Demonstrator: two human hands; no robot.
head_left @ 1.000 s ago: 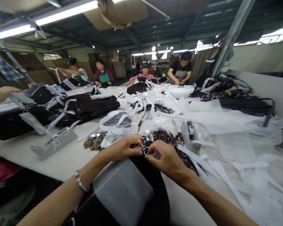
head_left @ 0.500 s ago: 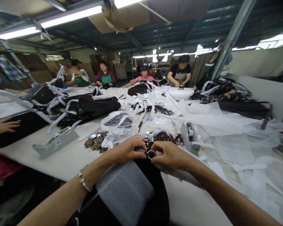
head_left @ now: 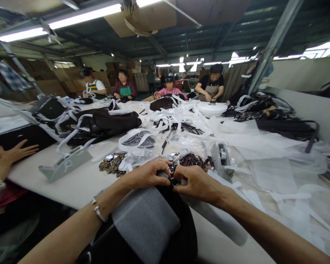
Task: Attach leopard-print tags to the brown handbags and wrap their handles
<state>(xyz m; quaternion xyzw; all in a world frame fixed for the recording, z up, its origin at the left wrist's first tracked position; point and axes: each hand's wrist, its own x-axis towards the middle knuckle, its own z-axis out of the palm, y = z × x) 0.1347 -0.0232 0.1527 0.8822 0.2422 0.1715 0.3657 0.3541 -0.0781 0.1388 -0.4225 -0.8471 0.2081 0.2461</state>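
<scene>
A black bag [head_left: 187,231] lies in front of me, with a grey sheet [head_left: 145,223] over its near side. At its far end, my left hand [head_left: 154,174] is closed in a pinch on a dark part of the bag beside small shiny hardware. My right hand [head_left: 194,181] faces it from the right, thumb and fingers pinched on a small metal ring [head_left: 175,182]. The fingertips of both hands nearly meet there and partly hide the hardware. A pale padded strip [head_left: 222,222] runs from beneath my right hand towards the lower right.
Beyond my hands lie piles of small metal fittings [head_left: 112,164] and dark fittings [head_left: 191,160]. Tape dispensers [head_left: 66,165] stand left and right. White strips [head_left: 176,115] and black bags [head_left: 112,123] cover the table. A co-worker's hand [head_left: 18,152] is at left; several people work opposite.
My right hand has shifted slightly left, closer to my left hand, and its fingers now cover more of the ring. The pale strip has swung into view. The co-worker's hand at left has moved right.
</scene>
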